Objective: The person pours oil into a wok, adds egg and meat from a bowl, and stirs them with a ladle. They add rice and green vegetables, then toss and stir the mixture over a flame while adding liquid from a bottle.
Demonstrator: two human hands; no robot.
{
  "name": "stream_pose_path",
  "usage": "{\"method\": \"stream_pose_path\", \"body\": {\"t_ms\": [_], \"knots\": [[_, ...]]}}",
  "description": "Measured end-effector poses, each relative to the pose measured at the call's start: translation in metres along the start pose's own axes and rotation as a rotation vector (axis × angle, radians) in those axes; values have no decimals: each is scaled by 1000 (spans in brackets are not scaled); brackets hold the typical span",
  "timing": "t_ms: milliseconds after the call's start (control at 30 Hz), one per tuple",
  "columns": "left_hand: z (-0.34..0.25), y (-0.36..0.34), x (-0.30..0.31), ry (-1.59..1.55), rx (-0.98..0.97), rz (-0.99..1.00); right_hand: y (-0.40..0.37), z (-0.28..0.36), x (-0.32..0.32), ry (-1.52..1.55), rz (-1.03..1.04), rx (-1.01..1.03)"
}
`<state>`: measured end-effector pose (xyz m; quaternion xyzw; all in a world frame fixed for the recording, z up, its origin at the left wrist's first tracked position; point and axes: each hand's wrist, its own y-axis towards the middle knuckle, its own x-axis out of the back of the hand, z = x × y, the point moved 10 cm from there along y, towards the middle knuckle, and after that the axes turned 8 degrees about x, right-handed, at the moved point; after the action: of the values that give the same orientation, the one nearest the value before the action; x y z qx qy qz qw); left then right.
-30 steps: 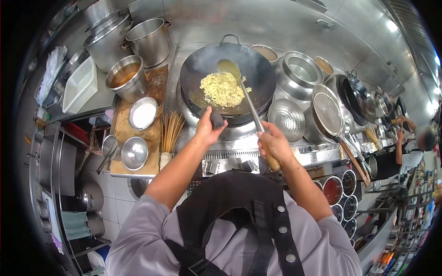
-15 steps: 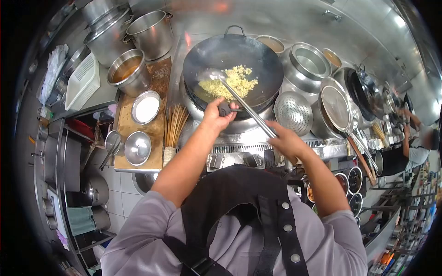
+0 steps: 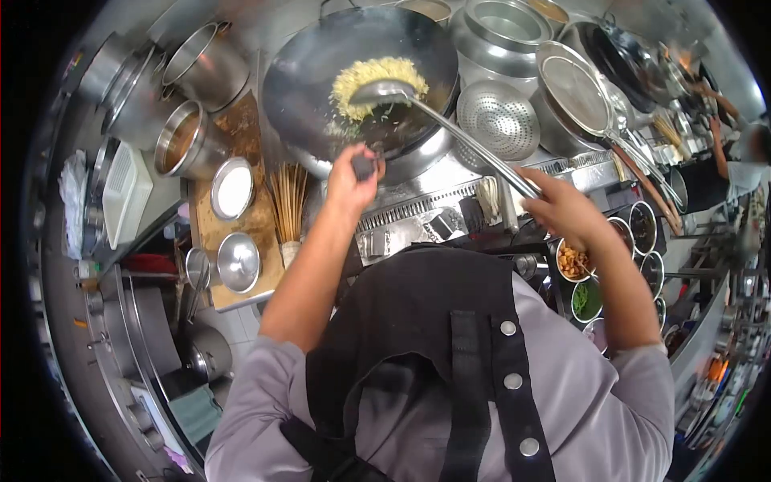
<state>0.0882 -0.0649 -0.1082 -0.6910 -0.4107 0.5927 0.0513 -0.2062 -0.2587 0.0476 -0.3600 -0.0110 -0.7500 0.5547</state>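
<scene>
A large black wok sits over the stove, holding a yellow heap of what looks like egg fried rice with some green shreds beside it. Fingers closed, my left hand grips a dark folded cloth at the wok's near edge; whether a wok handle is inside the cloth is hidden. My right hand is wrapped around the end of a long metal ladle. The ladle's bowl lies on the near side of the rice, inside the wok.
Right of the wok stand a perforated strainer, a mesh sieve and several tubs, one with brown pieces. On the left are a bowl of white contents, bamboo sticks and a pot. Another person works far right.
The rice has shifted toward the wok's far side, and the ladle bowl now rests over it. My right hand has drawn back rightward. The whole view has turned and tipped downward.
</scene>
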Motion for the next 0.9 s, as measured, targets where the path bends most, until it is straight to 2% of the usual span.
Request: {"method": "stream_pose_path", "body": {"t_ms": [100,133,200,233,300,333,400,467,500,533,600,633,667,700,733,800,900], "knots": [[41,-64,49,28,17,-36,41,11,-19,-224,-245,373],[46,-79,66,76,22,-48,33,17,-27,-224,-187,328],[51,-127,50,156,149,-273,0,16,-32,53,-35,200],[42,-118,38,25,66,-160,-19,7,-28,169,3,143],[16,-95,-7,29,17,-47,-49,16,-19,364,38,35],[9,-67,-10,-35,102,-93,-50,8,-17,377,63,37],[-2,-20,-16,-49,64,-20,-40,31,-5,83,64,-91],[-8,-4,-5,11,-20,35,5,36,-8,-79,-22,109],[2,-10,8,-5,-6,37,29,42,-9,-273,-141,319],[15,-25,23,-25,2,44,52,31,-17,-337,-199,383],[37,-88,46,102,-12,-60,36,50,-23,-296,-206,429],[41,-117,41,170,72,-132,17,53,-20,-227,-147,406],[43,-135,40,232,157,-209,-7,52,-11,-90,-77,244],[31,-129,33,87,31,-130,-30,43,-8,43,0,81],[26,-120,13,-57,119,-81,-45,26,-6,193,46,72],[7,-79,-10,-46,130,-32,-60,2,0,336,60,56],[1,-25,-18,-82,43,33,-34,40,1,68,39,13]]}}
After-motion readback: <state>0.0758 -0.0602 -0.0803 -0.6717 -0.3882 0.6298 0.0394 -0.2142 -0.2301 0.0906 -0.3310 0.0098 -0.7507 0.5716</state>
